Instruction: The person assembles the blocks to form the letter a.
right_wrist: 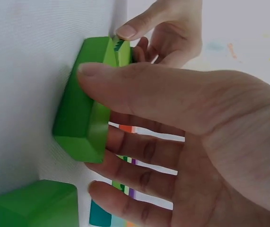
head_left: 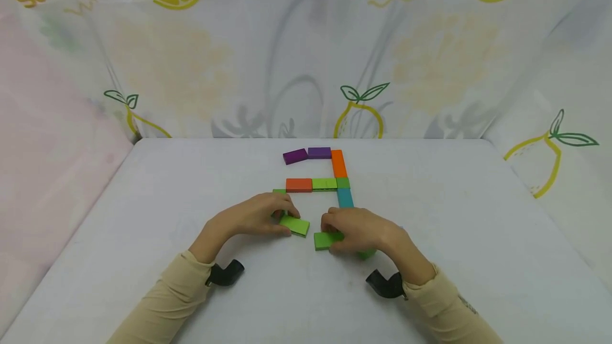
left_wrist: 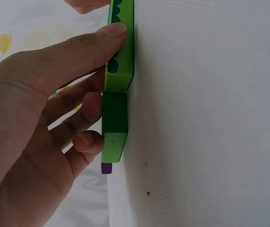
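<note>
My left hand [head_left: 258, 216] pinches a light green block [head_left: 296, 225] with its thumb on the near side; in the left wrist view a dark green scalloped pattern runs along that side. Just beyond lies another green block [left_wrist: 115, 147], with curled fingertips touching or very near it. To the right, my right hand [head_left: 363, 230] holds a green block [head_left: 323, 241] between thumb and fingers, low over or on the table. A short gap separates the two held blocks. Beside the right hand sits one more green block [head_left: 367, 254], partly hidden by it.
Beyond the hands, a red-orange block [head_left: 298, 185], a light green block [head_left: 324, 184] and a small green block [head_left: 342, 182] form a row. An orange block [head_left: 339, 163], a blue block [head_left: 345, 198] and two purple blocks [head_left: 319, 153] adjoin it on the white table [head_left: 191, 174].
</note>
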`<control>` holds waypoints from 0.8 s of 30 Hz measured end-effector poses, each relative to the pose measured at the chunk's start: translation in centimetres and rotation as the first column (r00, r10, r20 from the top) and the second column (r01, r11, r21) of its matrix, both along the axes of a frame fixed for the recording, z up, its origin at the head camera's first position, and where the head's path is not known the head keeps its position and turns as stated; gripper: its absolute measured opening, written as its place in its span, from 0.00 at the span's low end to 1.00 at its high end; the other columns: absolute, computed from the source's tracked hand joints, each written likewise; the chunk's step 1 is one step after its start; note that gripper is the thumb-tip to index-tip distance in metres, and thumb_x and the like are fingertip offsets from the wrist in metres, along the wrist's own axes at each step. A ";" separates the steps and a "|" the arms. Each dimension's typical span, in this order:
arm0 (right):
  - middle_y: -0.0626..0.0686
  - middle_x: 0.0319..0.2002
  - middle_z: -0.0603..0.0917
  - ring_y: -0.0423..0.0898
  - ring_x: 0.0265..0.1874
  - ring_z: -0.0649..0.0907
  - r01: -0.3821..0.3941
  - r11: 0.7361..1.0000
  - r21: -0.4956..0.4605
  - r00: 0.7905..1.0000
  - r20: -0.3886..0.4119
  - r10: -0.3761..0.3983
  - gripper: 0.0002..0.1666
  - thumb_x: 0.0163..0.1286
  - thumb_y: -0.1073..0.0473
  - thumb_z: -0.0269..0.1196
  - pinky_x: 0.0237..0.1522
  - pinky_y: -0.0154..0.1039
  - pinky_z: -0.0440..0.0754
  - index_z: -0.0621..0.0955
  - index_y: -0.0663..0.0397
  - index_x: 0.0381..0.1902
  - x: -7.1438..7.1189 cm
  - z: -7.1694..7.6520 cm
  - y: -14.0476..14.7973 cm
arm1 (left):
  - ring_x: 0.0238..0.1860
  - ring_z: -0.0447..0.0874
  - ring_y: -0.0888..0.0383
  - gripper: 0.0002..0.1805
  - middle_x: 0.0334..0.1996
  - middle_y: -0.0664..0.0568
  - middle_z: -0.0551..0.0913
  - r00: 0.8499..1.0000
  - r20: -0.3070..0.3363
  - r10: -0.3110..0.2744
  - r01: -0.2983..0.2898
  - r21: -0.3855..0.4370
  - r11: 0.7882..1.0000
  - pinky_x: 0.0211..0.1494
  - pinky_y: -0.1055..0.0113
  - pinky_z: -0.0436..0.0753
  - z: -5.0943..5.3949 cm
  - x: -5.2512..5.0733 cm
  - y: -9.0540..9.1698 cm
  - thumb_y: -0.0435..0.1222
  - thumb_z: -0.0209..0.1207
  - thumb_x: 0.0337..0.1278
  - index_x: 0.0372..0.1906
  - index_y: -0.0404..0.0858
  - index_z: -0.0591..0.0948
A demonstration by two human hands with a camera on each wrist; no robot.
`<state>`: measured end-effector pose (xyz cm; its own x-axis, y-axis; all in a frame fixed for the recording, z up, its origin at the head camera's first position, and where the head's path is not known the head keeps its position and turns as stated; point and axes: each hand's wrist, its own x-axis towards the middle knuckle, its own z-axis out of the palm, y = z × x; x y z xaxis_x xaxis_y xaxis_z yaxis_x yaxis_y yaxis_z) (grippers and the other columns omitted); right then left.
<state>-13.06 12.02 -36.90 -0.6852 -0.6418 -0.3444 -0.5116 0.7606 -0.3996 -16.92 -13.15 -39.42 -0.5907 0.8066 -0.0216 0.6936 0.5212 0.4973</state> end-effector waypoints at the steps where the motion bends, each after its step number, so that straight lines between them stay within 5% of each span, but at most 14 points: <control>1: 0.41 0.35 0.76 0.38 0.35 0.74 0.000 1.000 -0.002 1.000 -0.009 0.000 0.16 0.59 0.53 0.68 0.41 0.35 0.76 0.79 0.46 0.44 0.0 -0.1 0.0 | 0.35 0.72 0.65 0.16 0.39 0.61 0.80 1.000 0.000 -0.003 0.003 0.003 1.000 0.42 0.72 0.75 0.0 0.0 0.0 0.42 0.69 0.49 0.45 0.48 0.83; 24: 0.47 0.41 0.77 0.42 0.41 0.78 -0.029 0.999 -0.016 0.981 -0.193 0.026 0.17 0.61 0.56 0.66 0.42 0.40 0.81 0.80 0.50 0.48 0.1 -0.3 -0.1 | 0.37 0.75 0.62 0.16 0.40 0.61 0.81 1.000 0.011 -0.023 0.023 0.007 1.000 0.45 0.69 0.77 0.2 0.1 -0.2 0.40 0.69 0.49 0.46 0.47 0.83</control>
<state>-13.00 11.89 -37.20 -0.7195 -0.6666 -0.1949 -0.6012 0.7383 -0.3057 -16.87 -13.31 -39.20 -0.5718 0.8201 -0.0221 0.6998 0.5017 0.5085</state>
